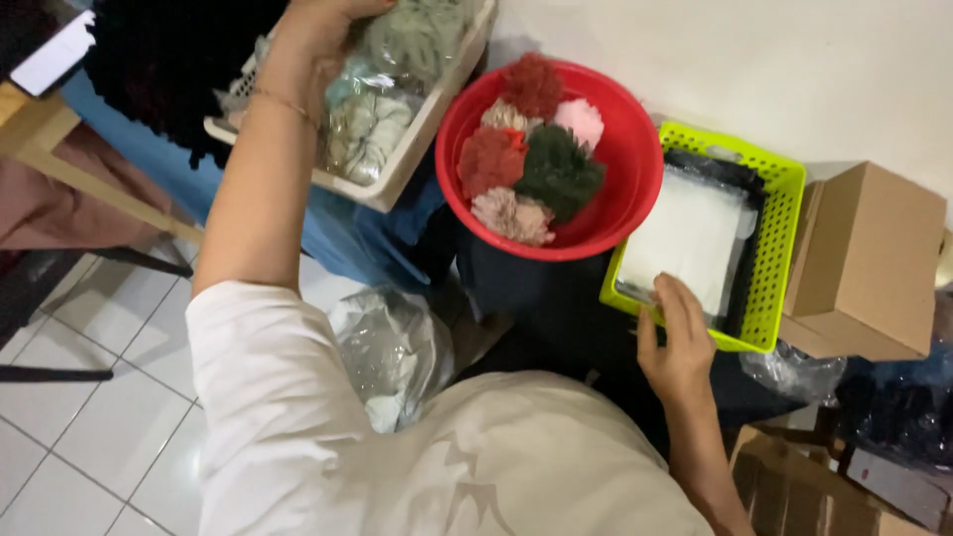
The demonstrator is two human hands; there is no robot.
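Note:
My left hand (313, 45) reaches up into a white basket (397, 179) and grips a clear bag of pale green fabric pieces (412, 40); more bagged green pieces (367, 129) lie below it. My right hand (680, 342) rests with fingers flat on the near edge of a white stack of sheets (690, 233) inside a lime-green basket (779, 258). Between the two baskets stands a red bowl (635, 169) holding several fluffy scrunchies in red, dark green, pink and beige (531, 149).
A brown cardboard box (869, 263) stands right of the green basket, with another carton (794, 486) at lower right. A crumpled clear plastic bag (392, 352) lies below the white basket. White floor tiles (89, 427) and a wooden table edge (60, 164) lie at left.

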